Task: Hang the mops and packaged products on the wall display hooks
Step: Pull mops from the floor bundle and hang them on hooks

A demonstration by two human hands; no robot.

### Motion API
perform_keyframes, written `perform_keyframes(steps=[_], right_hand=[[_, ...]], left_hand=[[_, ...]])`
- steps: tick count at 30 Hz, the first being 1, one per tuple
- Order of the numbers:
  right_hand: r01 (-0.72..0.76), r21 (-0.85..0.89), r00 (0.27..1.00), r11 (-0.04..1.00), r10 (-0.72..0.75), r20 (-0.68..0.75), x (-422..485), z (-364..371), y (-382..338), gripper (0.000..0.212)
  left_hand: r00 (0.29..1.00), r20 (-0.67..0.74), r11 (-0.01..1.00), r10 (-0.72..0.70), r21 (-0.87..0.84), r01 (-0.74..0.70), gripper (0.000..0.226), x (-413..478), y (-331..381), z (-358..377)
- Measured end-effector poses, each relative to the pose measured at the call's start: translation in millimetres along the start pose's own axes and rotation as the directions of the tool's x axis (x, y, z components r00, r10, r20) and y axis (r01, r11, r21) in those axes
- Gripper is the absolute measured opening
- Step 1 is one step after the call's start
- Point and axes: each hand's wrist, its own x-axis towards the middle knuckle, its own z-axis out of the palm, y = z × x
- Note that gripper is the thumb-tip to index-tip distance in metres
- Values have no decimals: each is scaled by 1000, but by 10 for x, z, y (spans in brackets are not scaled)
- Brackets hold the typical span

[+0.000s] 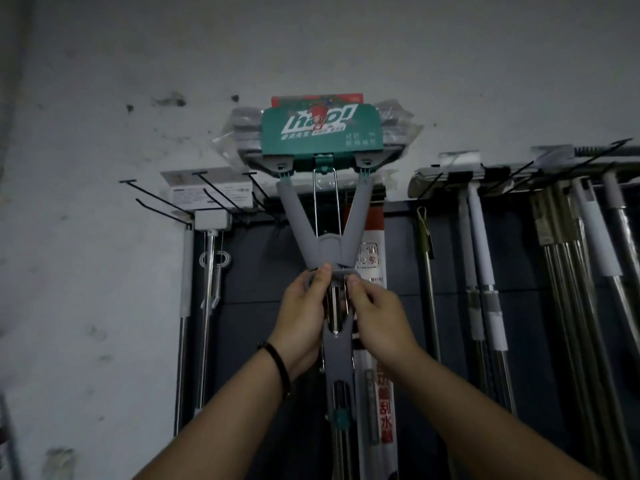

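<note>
Wall ahead; hands grip mop, head overhead.

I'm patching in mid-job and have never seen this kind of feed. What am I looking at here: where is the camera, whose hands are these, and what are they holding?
There is no machine here: a person works with bare hands. The single picture comes from a camera worn on their head, looking at a wall display. The left hand and right hand both grip the grey frame of a mop. Its head, wrapped in a green label, is raised against the wall. Whether it already hangs on a hook is hidden. Bare black hooks stick out to the left, and other mops hang to the right.
</note>
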Motion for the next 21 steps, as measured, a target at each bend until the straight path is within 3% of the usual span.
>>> perform_keyframes(steps=[3, 9, 21], right_hand=[[16, -2, 1000, 1000, -16, -6, 317, 22, -100, 53], [14, 1, 1000, 1000, -14, -27, 872, 134, -130, 43], [-147, 8, 986, 989, 148, -79, 1437, 414, 288, 50]], left_hand=[[999, -13, 998, 52, 42, -51, 39, 288, 163, 46], [996, -46, 996, 71, 55, -69, 38, 726, 316, 56], [998, -31, 999, -53, 8, 53, 40, 1345, -12, -193]])
